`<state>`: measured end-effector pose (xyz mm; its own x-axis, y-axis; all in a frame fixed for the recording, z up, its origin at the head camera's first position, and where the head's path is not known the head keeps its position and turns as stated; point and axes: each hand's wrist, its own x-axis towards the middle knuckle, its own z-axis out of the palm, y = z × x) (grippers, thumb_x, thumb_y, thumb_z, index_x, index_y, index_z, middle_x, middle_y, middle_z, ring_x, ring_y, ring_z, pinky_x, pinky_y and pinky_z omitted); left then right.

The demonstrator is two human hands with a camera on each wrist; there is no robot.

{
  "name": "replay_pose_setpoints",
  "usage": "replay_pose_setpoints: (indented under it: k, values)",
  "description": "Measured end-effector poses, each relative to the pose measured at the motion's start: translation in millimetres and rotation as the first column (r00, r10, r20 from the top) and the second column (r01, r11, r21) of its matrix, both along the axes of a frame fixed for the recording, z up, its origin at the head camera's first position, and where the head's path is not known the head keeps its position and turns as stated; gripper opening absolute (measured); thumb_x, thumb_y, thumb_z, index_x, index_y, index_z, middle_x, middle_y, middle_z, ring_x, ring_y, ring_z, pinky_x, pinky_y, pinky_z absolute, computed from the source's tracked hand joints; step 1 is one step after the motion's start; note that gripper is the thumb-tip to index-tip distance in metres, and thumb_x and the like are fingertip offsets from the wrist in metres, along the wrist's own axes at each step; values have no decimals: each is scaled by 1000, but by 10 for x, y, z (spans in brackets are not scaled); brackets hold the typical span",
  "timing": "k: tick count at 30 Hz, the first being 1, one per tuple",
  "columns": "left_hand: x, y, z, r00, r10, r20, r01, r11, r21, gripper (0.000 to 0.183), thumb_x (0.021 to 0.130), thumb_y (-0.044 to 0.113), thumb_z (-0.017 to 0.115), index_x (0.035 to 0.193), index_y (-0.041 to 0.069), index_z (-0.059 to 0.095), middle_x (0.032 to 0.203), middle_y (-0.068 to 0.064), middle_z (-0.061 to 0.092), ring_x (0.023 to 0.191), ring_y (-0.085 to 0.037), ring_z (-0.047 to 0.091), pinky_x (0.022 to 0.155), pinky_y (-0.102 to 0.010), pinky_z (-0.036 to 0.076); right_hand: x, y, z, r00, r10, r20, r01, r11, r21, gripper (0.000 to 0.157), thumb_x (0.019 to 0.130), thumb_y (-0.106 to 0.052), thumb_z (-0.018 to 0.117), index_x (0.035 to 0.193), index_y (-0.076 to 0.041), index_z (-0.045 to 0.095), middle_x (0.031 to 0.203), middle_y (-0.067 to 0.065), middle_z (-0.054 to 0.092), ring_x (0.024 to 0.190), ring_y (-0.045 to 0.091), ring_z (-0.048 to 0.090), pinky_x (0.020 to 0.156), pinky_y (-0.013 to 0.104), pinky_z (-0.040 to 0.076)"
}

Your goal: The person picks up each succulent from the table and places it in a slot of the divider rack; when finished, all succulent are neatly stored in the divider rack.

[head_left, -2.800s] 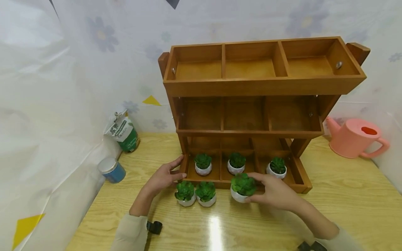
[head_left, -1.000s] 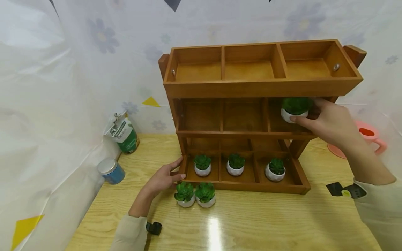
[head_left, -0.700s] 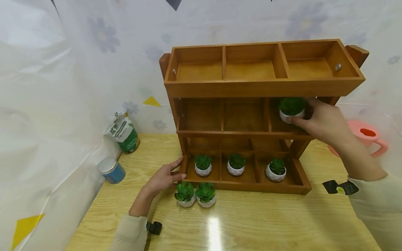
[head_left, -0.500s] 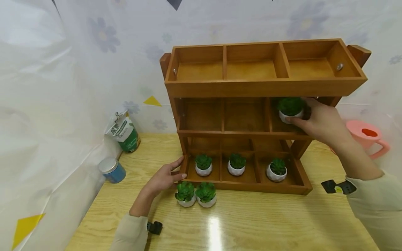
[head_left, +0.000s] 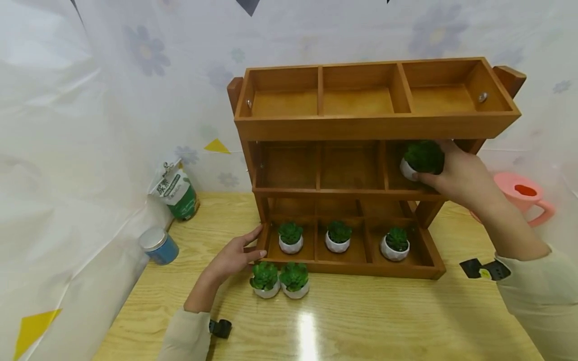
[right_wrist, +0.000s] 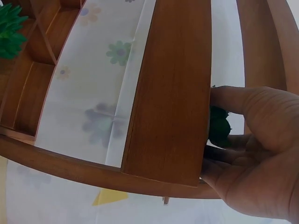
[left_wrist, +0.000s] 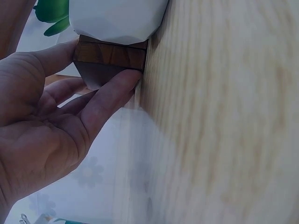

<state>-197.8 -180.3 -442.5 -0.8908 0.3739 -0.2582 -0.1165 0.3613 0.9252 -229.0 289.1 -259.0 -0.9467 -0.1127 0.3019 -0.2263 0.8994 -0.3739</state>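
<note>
A three-tier wooden plant stand point(head_left: 375, 128) has three compartments per tier. My right hand point(head_left: 467, 175) grips a small potted succulent point(head_left: 423, 156) inside the middle tier's right compartment. Its white pot tilts slightly, and the upper tier hangs just above it. Only some green leaves point(right_wrist: 218, 127) show past the wood in the right wrist view; the pot is hidden there. My left hand point(head_left: 231, 259) pinches the left end of the bottom tier, thumb and fingers around the wooden corner point(left_wrist: 110, 53) in the left wrist view. Two potted succulents point(head_left: 265, 280) stand near it on the table.
Three potted succulents point(head_left: 337, 236) sit in the bottom tier, one per compartment. A pink watering can point(head_left: 519, 193) stands at the right, partly behind my right arm. At the left are a green-white pouch point(head_left: 177, 193) and a blue jar point(head_left: 159, 245) on the wooden table point(head_left: 361, 316).
My right hand has carried the potted succulent from the table up into the middle tier's right compartment. Over the last half second the pot has tilted. My left hand has stayed put.
</note>
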Motion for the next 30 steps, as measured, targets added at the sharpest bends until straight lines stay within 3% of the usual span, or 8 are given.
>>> replay_pose_setpoints:
  k: [7, 14, 20, 23, 26, 27, 30]
  values:
    - [10, 1, -7, 1000, 5, 3, -5, 1000, -6, 74, 103, 17, 61, 164, 26, 20, 165, -18, 31, 141, -40, 47, 92, -47, 58, 52, -6, -55, 999, 46, -29, -44, 997, 63, 89, 89, -30, 77, 160, -10, 28, 148, 34, 44, 123, 58, 49, 102, 74, 35]
    - [18, 1, -16, 1000, -3, 0, 3, 1000, 0, 74, 103, 17, 61, 164, 26, 20, 165, -17, 30, 142, -40, 47, 93, -48, 58, 203, 26, -25, 998, 57, 11, -57, 998, 23, 97, 85, -43, 81, 162, -14, 29, 159, 32, 33, 136, 60, 37, 104, 76, 30]
    - [11, -4, -13, 1000, -6, -6, 6, 1000, 1, 74, 103, 17, 61, 164, 26, 20, 165, -17, 30, 141, -40, 47, 92, -47, 58, 502, -38, -10, 983, 129, -129, -133, 991, -21, 86, 85, -28, 84, 156, -9, 40, 151, 30, 45, 134, 54, 42, 104, 71, 34]
    - [10, -7, -6, 1000, -4, -9, 4, 1000, -2, 74, 103, 18, 61, 164, 26, 20, 165, -17, 31, 141, -39, 48, 91, -46, 59, 678, -114, -48, 954, 183, -238, -188, 982, 0, 85, 79, -19, 88, 153, -13, 47, 147, 22, 54, 128, 44, 53, 112, 36, 42]
    - [11, -11, -2, 1000, -2, -14, 2, 1000, -6, 74, 103, 18, 62, 164, 26, 20, 165, -16, 31, 141, -39, 48, 90, -45, 59, 803, -201, -121, 915, 257, -311, -270, 963, 4, 88, 70, -12, 93, 149, -16, 54, 141, 14, 62, 121, 14, 61, 95, 5, 38]
    - [11, -12, -2, 1000, -1, -16, 1, 1000, -7, 75, 103, 19, 62, 164, 26, 20, 165, -16, 31, 141, -39, 48, 90, -45, 59, 830, -230, -153, 905, 280, -319, -295, 955, -1, 88, 69, -11, 93, 147, -17, 55, 139, 12, 63, 119, 4, 60, 88, -1, 33]
    - [9, -10, 2, 1000, -7, -15, 7, 1000, -4, 75, 103, 19, 62, 164, 26, 19, 165, -16, 30, 142, -40, 47, 91, -45, 59, 882, -313, -247, 900, 339, -273, -366, 929, -53, 84, 71, -9, 92, 146, -18, 57, 137, 7, 65, 115, -17, 51, 85, 0, 39]
